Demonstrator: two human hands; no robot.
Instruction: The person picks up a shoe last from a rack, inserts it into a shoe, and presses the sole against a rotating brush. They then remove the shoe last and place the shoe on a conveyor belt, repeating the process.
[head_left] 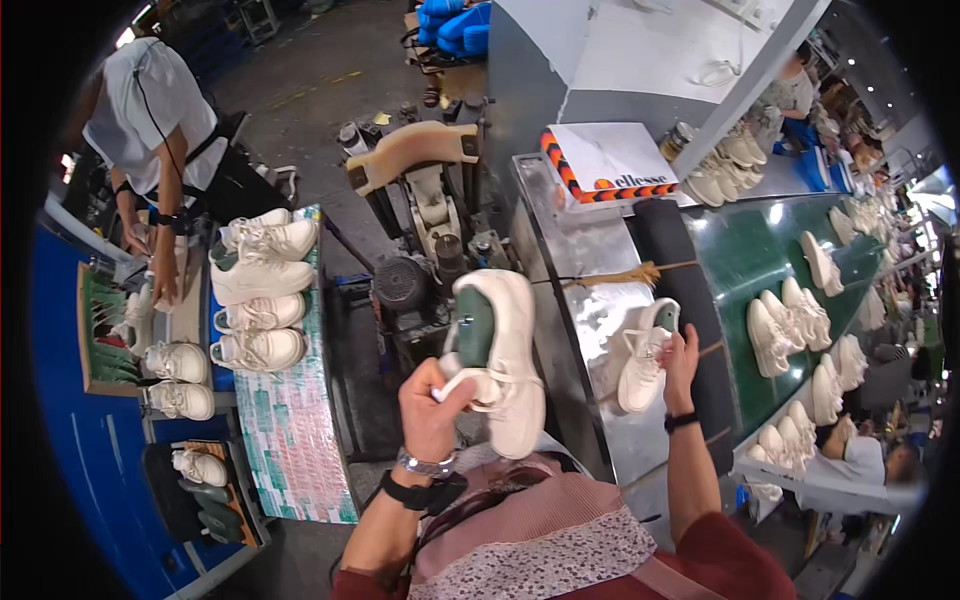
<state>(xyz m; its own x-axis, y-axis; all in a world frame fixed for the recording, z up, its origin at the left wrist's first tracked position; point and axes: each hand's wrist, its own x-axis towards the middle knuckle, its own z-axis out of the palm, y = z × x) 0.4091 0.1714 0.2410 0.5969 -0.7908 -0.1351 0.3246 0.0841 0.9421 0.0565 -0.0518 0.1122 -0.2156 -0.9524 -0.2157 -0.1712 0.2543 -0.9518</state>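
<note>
1. At far left, a co-worker (160, 120) stands beside rows of cream sneakers (258, 300)
2. Centre: left hand (432, 405), fingers clenched on a cream shoe (500, 360), before a press machine (425, 210)
3. Right: right hand (678, 362) gripping a second shoe (645, 355) on the metal bench (580, 260), beside the green conveyor (760, 260)

shoe (505, 360): cream, green heel patch | second shoe (645, 360): cream, green heel | conveyor belt (745, 260), right of frame: dark green | box (605, 165), top centre: white, orange-black striped edge | table (100, 450), lower left: blue

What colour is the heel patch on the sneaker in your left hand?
Green, on an otherwise cream-white sneaker held in the left hand; the head view shows it clearly.
</note>
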